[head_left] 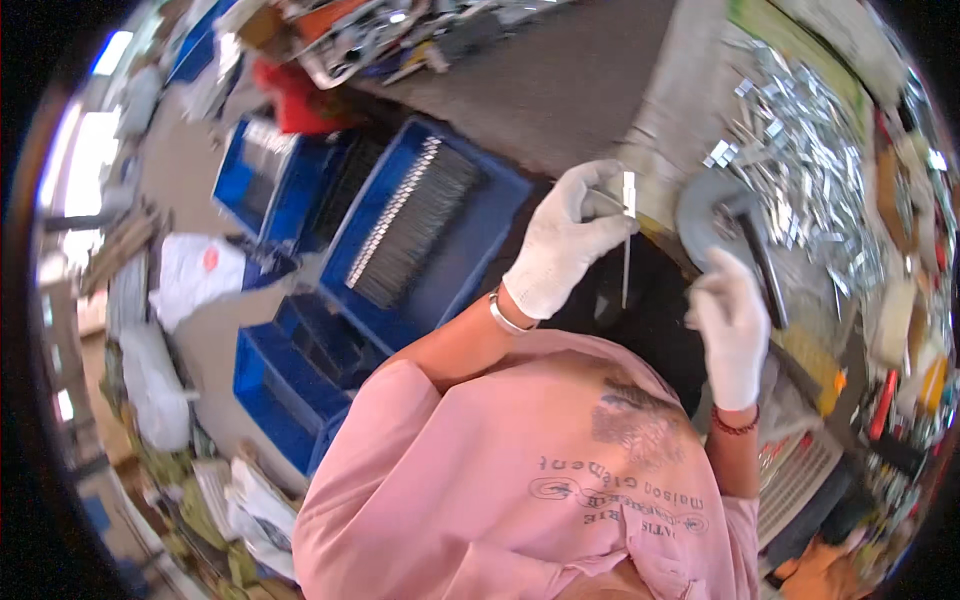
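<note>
My left hand (570, 240), in a white knitted glove, pinches a thin metal rod with a shiny thicker end (628, 195). The rod stands nearly upright in the picture, its thin shank running down past my fingers. My right hand (732, 325), also gloved, is a little smeared by motion. Its fingers are loosely bent and apart, with nothing visible in them. Just beyond it lies a grey round disc (700, 205) with a dark bar (765, 255) across its right side. A heap of shiny metal pieces (800, 170) spreads beyond the disc.
On my left, a blue crate (490, 190) holds neat rows of metal rods (415, 220). More blue bins (290, 385) stand beside it. Tools and metal parts (400, 40) clutter the far side. Mixed hand tools (885, 405) lie at the right.
</note>
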